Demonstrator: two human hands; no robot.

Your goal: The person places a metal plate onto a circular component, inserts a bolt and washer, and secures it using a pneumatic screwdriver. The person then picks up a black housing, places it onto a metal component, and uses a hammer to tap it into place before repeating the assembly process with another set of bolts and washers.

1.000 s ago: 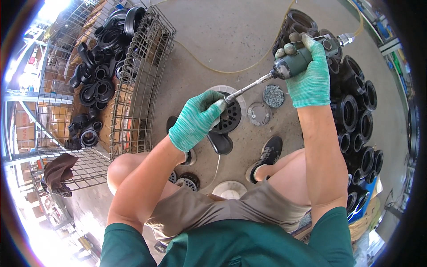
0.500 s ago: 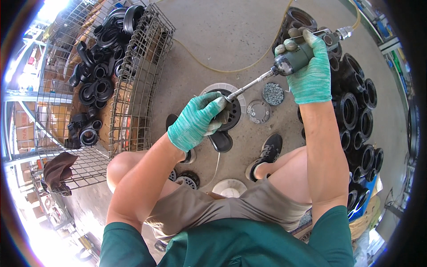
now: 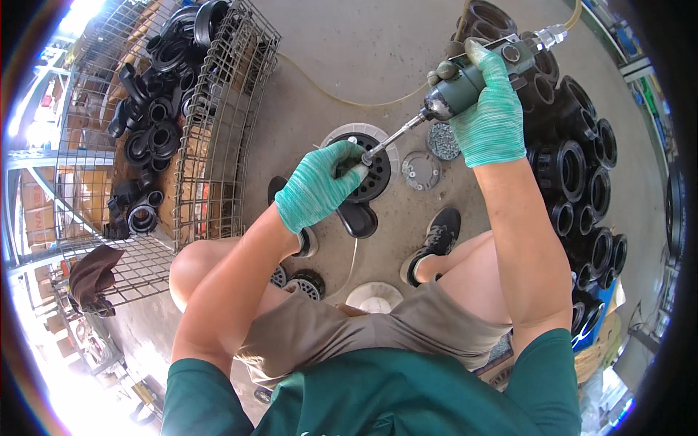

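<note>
My right hand (image 3: 491, 109), in a green knit glove with grey fingertips, is wrapped round the dark green body of an air screwdriver (image 3: 456, 93). The tool's long metal shaft (image 3: 396, 136) slants down to the left. At its tip my gloved left hand (image 3: 316, 185) has thumb and forefinger curled in close; any small piece between them is too hidden to name. Just beneath is a round black slotted drain cover (image 3: 376, 174) on a black fitting (image 3: 358, 219), over a pale round base (image 3: 389, 142).
A dish of small metal screws (image 3: 443, 141) and a round grey plate (image 3: 422, 171) lie on the floor. Black pipe fittings (image 3: 571, 171) are stacked at right; more fill a wire cage (image 3: 225, 123) at left. A yellowish air hose (image 3: 342, 98) crosses behind. My shoe (image 3: 438, 236) stands nearby.
The screwdriver and my right hand have shifted left and slightly up. My left hand's thumb and forefinger have moved to either side of the tip, and the tip sits lower left over the drain cover.
</note>
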